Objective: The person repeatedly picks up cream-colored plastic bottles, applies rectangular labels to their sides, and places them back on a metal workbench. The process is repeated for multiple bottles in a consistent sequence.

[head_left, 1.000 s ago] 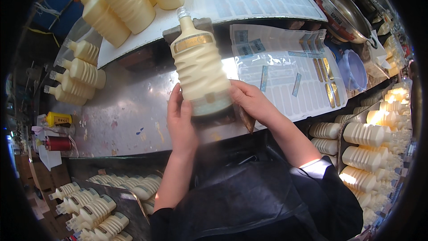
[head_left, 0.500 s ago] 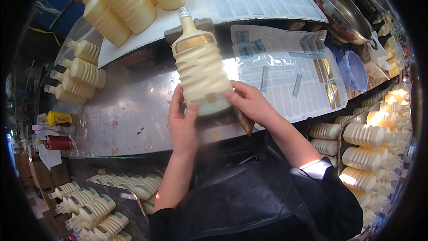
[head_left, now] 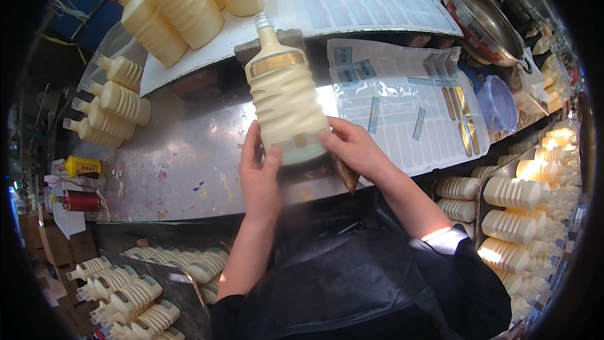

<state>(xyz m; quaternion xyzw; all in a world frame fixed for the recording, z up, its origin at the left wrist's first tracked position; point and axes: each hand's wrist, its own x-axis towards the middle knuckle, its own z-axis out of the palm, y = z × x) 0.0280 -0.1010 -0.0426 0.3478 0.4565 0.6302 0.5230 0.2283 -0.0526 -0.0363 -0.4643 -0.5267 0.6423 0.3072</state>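
Note:
Both hands hold a cream-coloured ridged bottle [head_left: 288,97] over the metal worktop. It leans back with its transparent threaded neck pointing away from me, near a grey block [head_left: 248,50]. A gold label [head_left: 275,62] crosses its shoulder, and a pale bluish band runs along its lower end. My left hand [head_left: 261,167] is closed on the lower left side, thumb on the front. On the lower right side my right hand [head_left: 352,141] grips it, also with the thumb in front. A brown pointed piece [head_left: 345,175] shows beneath the right hand; its kind is unclear.
Label sheets [head_left: 402,123] with blue and gold strips lie to the right. More sheets [head_left: 371,0] and large bottles [head_left: 189,6] are on the white shelf. A metal pan [head_left: 487,19] and purple basin [head_left: 498,102] stand far right. Racked bottles [head_left: 509,223] flank me.
Almost nothing differs. The bottle and both hands keep the same grip; the whole view has shifted very slightly.

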